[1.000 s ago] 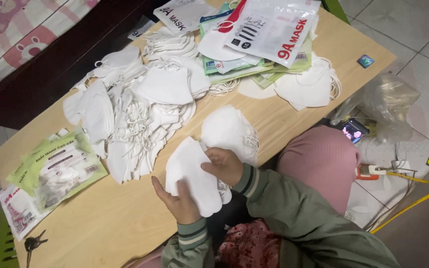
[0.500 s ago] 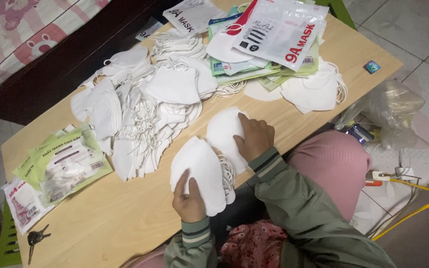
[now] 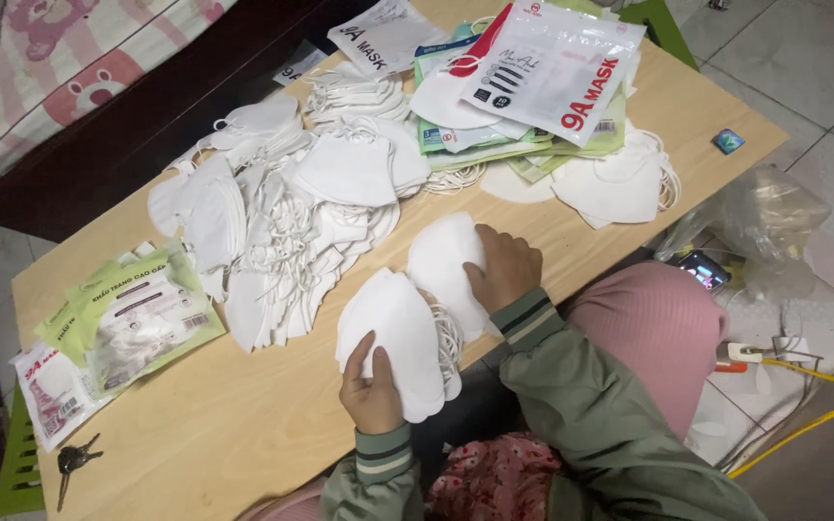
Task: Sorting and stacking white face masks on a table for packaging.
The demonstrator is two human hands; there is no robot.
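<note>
My left hand (image 3: 371, 389) grips the near edge of a stack of folded white face masks (image 3: 388, 328) at the front of the wooden table (image 3: 205, 425). Just to the right, my right hand (image 3: 504, 270) rests fingers-down on a second small stack of white masks (image 3: 441, 260). Elastic ear loops show between the two stacks. Beyond them a large loose heap of white masks (image 3: 291, 212) spreads across the table's middle.
Green mask packets (image 3: 127, 318) and a red-and-white packet (image 3: 45, 405) lie at the left, with keys (image 3: 74, 463) near the corner. Stacked mask packages (image 3: 533, 77) sit at the back right above more masks (image 3: 620, 183). A plastic bag (image 3: 774, 222), phone (image 3: 702, 270) and cables are on the floor.
My right hand let go of the stack that both hands held and moved right onto the second stack. My left hand stays on the first stack.
</note>
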